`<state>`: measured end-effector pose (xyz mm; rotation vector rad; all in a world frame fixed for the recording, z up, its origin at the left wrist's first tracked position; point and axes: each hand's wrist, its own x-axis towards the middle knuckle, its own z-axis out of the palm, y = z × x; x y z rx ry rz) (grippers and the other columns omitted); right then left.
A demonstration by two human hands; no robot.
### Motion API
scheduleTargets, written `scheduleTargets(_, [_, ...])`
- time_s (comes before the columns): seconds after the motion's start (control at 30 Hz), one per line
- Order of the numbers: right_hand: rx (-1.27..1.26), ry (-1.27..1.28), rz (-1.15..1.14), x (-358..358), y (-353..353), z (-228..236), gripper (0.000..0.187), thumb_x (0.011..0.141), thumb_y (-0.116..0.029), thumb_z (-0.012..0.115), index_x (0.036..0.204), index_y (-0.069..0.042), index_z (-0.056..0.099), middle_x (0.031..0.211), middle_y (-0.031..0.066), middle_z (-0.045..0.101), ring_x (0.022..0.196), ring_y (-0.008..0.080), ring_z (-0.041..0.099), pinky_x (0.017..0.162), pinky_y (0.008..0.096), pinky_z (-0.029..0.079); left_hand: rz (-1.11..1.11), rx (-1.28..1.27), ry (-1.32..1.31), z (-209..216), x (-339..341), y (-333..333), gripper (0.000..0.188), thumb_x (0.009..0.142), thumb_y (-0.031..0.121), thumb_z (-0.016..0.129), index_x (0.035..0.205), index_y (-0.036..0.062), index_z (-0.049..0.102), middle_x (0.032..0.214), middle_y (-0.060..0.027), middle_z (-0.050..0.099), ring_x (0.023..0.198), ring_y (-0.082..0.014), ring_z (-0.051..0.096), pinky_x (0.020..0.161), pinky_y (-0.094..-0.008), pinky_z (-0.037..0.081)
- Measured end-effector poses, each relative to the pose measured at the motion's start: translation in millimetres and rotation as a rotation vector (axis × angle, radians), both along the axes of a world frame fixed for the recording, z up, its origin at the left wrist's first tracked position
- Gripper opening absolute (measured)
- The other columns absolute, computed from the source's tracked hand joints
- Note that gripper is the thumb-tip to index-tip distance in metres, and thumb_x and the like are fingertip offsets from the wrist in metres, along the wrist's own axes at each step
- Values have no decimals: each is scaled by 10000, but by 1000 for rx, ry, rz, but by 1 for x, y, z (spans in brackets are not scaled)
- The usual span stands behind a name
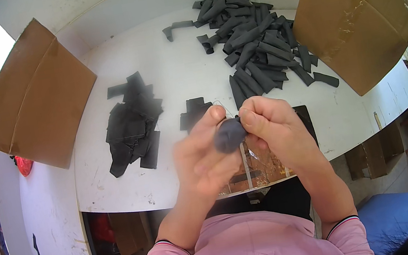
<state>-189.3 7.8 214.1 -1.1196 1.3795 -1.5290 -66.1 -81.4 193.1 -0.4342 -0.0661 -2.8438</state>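
Over the front of the white table, my right hand (274,126) pinches the edge of a dark grey fabric tube (230,135) between thumb and fingers. The tube's rounded end faces me. My left hand (204,157) is at the tube's left side, thumb raised, its fingers smeared by motion; whether it grips the tube I cannot tell. Just beyond my hands lies a small stack of flat black fabric pieces (194,111). A larger loose pile of flat black pieces (130,127) lies to the left. Many dark grey rolled tubes (259,36) are heaped at the back right.
Brown cardboard boxes stand on the table at left (37,96) and right (353,13). A board covered with brown tape (265,163) sits at the table's front edge under my hands. A blue plastic seat or bin (395,219) stands at the lower right.
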Motion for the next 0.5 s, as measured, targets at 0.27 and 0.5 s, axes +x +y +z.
scheduleTargets(0.27, [237, -517, 94, -10, -9, -66, 232, 869, -253, 506, 728, -68, 515, 591, -31, 448, 527, 48, 378, 487, 191, 286, 104, 20, -442, -64, -7, -14, 118, 860, 43, 438, 924, 26, 535, 666, -60, 550, 319, -48, 306, 320, -186, 248])
scheduleTargets(0.5, [197, -409, 122, -12, -21, -47, 222, 861, -244, 518, 727, -67, 518, 586, -30, 451, 525, 56, 383, 498, 201, 316, -47, 603, -296, -41, -5, -15, 182, 901, 91, 371, 938, 8, 529, 575, -5, 462, 316, -54, 310, 318, -193, 246])
